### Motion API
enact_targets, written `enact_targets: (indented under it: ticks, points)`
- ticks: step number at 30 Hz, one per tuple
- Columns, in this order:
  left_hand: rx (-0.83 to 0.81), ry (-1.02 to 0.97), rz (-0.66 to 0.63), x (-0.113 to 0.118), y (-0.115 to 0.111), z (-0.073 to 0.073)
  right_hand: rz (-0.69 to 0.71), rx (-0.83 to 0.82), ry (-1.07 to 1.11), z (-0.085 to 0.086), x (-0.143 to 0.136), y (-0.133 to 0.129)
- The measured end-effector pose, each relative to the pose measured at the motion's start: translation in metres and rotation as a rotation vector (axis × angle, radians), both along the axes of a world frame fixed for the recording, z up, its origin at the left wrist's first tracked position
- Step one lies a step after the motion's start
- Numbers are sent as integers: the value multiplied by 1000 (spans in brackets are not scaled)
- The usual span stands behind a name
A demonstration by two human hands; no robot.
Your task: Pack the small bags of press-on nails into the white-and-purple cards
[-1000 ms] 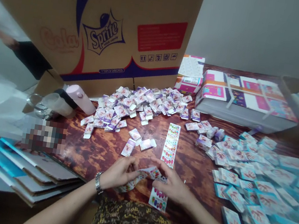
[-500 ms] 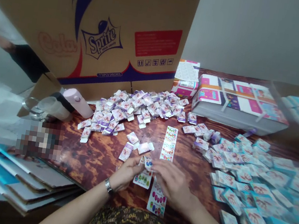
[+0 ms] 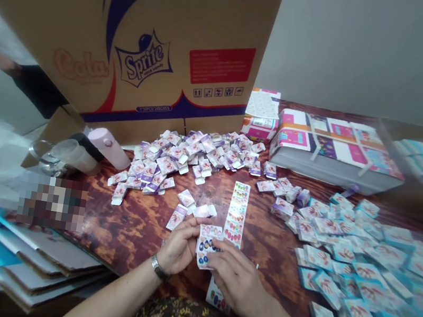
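Observation:
A small sheet of colourful nail stickers (image 3: 204, 247) is held up over the table between my two hands. My left hand (image 3: 181, 245), with a watch on its wrist, pinches the sheet's left edge. The fingers of my right hand (image 3: 237, 278) close on its right side and cover part of it. Beneath the hands a long strip of nail stickers (image 3: 237, 211) lies flat, its middle hidden by my right hand. Just beyond my left hand are a few small purple-and-white boxes (image 3: 177, 218); one box (image 3: 204, 211) has its flap up.
Behind lies a heap of small purple boxes (image 3: 192, 153) against a large carton (image 3: 175, 83). Blue boxes (image 3: 342, 243) spread over the right side. A strapped bundle (image 3: 342, 147) stands at the back. A pink bottle (image 3: 107, 146) and flattened cardboard (image 3: 31, 253) are left.
The sheet, folded small before, is now opened flatter with several rows of stickers showing. My right hand has come lower, over the long strip.

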State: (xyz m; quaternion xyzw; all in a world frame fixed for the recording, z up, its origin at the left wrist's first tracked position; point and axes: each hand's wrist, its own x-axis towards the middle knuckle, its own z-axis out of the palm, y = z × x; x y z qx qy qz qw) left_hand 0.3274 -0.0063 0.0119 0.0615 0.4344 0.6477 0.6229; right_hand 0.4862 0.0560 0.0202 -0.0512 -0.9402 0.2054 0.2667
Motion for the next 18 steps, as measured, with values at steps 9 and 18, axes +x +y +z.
enact_targets:
  ticks: [9,18]
  points:
    - [96,237,-64,7,-4,-1,3,-306,-209,11,-4,4]
    - [165,199,-204,3,-9,10,-244,-366,-111,1,-17,27]
